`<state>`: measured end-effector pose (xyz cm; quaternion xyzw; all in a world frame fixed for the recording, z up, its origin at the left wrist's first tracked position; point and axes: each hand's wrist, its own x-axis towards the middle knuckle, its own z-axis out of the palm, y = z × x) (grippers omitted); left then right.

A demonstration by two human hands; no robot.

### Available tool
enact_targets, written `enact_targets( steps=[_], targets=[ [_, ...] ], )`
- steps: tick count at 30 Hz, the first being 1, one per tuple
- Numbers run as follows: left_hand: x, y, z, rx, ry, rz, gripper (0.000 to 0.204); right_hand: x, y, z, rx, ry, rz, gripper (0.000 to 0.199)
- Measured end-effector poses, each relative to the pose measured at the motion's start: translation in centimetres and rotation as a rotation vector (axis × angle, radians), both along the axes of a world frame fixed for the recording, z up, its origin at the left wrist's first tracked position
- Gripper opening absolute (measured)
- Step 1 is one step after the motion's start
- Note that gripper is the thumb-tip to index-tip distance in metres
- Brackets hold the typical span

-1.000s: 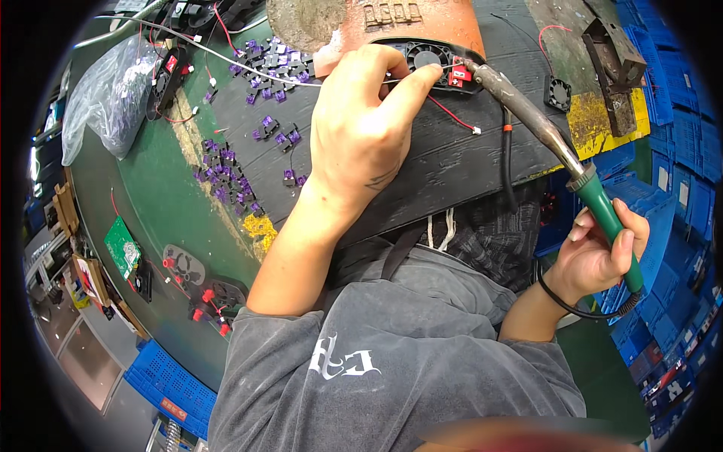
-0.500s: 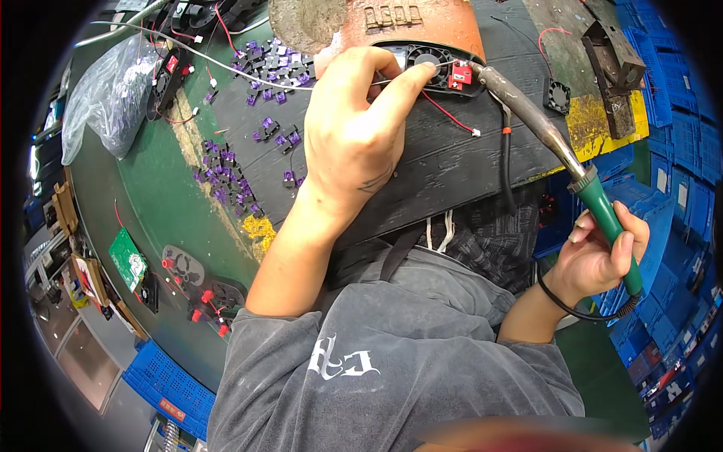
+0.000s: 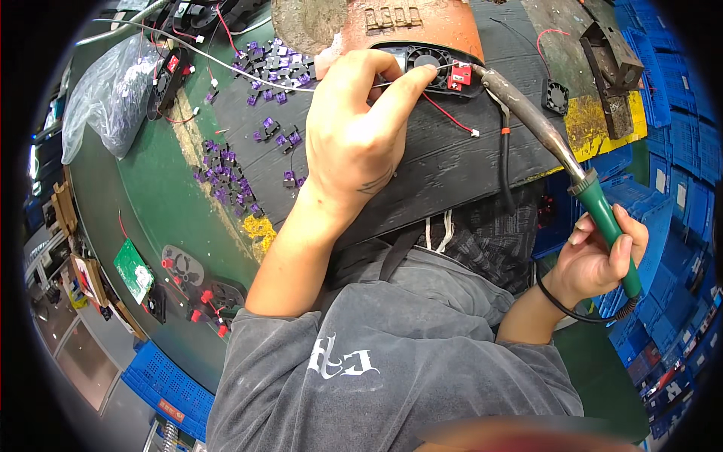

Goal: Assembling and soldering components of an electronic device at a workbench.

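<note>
My right hand (image 3: 600,252) grips the green handle of a soldering iron (image 3: 544,124). Its tip reaches the upper edge of a small red part (image 3: 460,75) in a black oval housing (image 3: 471,93). Beside that part, a small black fan (image 3: 427,59) sits in the same housing. Over the housing's left end, my left hand (image 3: 354,124) pinches a thin grey solder wire (image 3: 248,76), whose end comes out past the fingertips to the red part, close to the iron's tip. Red wire (image 3: 449,115) with a white plug trails from the housing onto the black board.
Several purple-and-black switches (image 3: 226,177) lie left of my left arm. A plastic bag (image 3: 113,105), a green circuit board (image 3: 134,271) and grey plates with red parts (image 3: 184,267) are farther left. At right stand a loose fan (image 3: 556,96), a rusty metal bracket (image 3: 614,68) and blue crates (image 3: 681,151).
The green circuit board at the left has shifted slightly right and down. Both hands, the iron and the housing stay almost where they were.
</note>
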<state>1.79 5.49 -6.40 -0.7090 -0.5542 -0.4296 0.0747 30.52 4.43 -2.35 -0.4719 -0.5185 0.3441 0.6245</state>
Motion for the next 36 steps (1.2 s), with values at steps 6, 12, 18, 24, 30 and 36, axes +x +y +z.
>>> enact_targets(
  steps=[6, 12, 18, 24, 30, 36],
  targets=[
    [0.13, 0.1, -0.23, 0.008, -0.001, -0.002, 0.033, 0.17, -0.19, -0.02, -0.003, 0.026, 0.024, 0.038],
    [0.18, 0.07, -0.37, 0.009, 0.003, -0.003, 0.033, -0.09, -0.22, -0.26, -0.027, 0.0, 0.026, 0.039],
    [0.11, -0.04, -0.19, 0.012, 0.018, -0.002, 0.033, 0.08, -0.34, 0.15, -0.018, -0.004, 0.036, 0.038],
    [0.5, -0.15, -0.12, -0.012, -0.005, -0.018, 0.03, -0.08, -0.58, 0.27, -0.029, -0.015, 0.011, 0.038],
    [0.62, -0.13, -0.17, -0.006, -0.004, -0.015, 0.029, -0.07, -0.66, 0.14, -0.023, -0.021, -0.008, 0.039],
    [0.66, 0.07, -0.33, 0.019, 0.006, -0.01, 0.021, 0.17, -0.54, 0.67, 0.03, 0.022, 0.004, 0.039]
  ],
)
